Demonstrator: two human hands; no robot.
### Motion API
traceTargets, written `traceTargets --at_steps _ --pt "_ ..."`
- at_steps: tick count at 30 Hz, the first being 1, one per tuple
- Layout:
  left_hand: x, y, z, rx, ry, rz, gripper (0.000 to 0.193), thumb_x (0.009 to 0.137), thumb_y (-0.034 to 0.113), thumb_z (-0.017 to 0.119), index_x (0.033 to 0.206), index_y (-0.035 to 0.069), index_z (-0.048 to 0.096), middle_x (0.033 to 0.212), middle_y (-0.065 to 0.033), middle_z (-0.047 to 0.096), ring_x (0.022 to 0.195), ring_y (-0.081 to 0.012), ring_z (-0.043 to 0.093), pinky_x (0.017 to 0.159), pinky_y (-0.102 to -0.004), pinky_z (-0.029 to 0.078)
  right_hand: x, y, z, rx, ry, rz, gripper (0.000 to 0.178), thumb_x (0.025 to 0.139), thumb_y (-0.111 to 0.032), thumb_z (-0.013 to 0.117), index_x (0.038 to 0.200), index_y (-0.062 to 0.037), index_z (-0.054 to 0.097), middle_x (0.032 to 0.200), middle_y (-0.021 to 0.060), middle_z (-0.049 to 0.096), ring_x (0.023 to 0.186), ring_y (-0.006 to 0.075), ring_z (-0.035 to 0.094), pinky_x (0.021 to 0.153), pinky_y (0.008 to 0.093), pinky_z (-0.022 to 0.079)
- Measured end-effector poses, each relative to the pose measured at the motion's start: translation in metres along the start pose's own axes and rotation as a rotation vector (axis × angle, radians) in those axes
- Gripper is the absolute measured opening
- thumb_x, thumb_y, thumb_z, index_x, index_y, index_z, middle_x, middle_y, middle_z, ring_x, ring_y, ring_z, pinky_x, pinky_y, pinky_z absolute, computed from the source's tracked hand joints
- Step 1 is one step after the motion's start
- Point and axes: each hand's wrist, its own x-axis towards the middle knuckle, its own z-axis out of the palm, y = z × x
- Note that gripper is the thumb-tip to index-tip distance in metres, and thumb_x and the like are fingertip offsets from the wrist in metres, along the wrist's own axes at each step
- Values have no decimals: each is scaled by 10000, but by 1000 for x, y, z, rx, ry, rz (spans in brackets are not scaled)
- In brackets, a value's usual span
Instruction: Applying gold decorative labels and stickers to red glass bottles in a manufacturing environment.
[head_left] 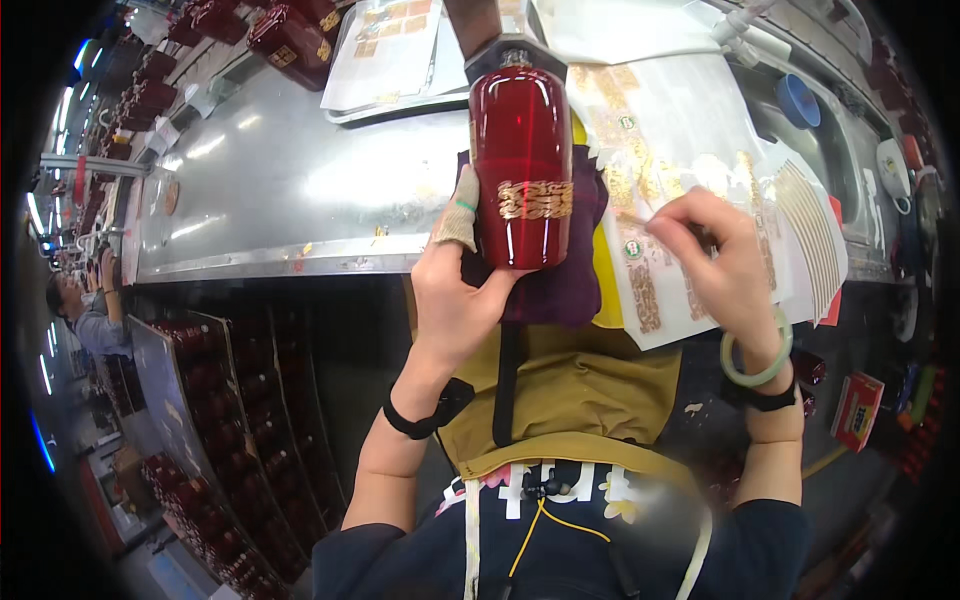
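Observation:
A glossy red glass bottle (518, 130) with a gold patterned band lies with its neck pointing away from me, over a dark purple cloth (560, 295). My left hand (455, 295) holds it by the lower left side and base; one finger wears a cloth cover. To the right, my right hand (715, 245) is closed in a pinch above a white sheet of gold decals (645, 295). What its fingertips hold, if anything, is too small to make out. The bottle's neck meets a metal bracket (478, 25).
Trays of gold decal sheets (385, 50) lie on the metal table (280, 190) at the back. A blue bowl (798, 100) stands in a basin at the far right. More red bottles (290, 45) are at the back left. Another person (95, 310) works far left, past shelves of bottles.

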Motion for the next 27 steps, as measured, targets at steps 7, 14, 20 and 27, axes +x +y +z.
traceTargets --at_steps 7,14,20,27 --pt "-12 5 -9 -178 -89 2 827 855 85 739 1560 -95 347 1550 -260 481 1449 -338 470 1249 -431 245 -16 -30 63 159 -76 -224 74 887 -72 770 886 -8 735 744 65 594 621 162 516 575 311 401" --pt "-20 11 10 -460 25 -121 650 1012 65 604 1571 -103 319 1582 -213 448 1440 -248 450 1201 -372 325 -16 -19 82 147 44 -100 121 888 -101 786 877 -1 718 728 64 605 607 144 527 566 310 406" --pt "-19 13 13 -510 62 -157 650 1010 50 617 1573 -94 324 1580 -212 448 1436 -244 450 1197 -370 330 -17 -16 82 172 71 1 163 893 -117 790 871 15 698 752 72 646 645 145 570 605 305 444" --pt "-21 13 15 -510 70 -160 632 1028 50 586 1576 -100 310 1589 -204 438 1441 -235 440 1200 -364 324 -17 -12 85 182 93 -23 163 891 -117 792 871 14 697 744 71 636 638 149 551 601 307 430"
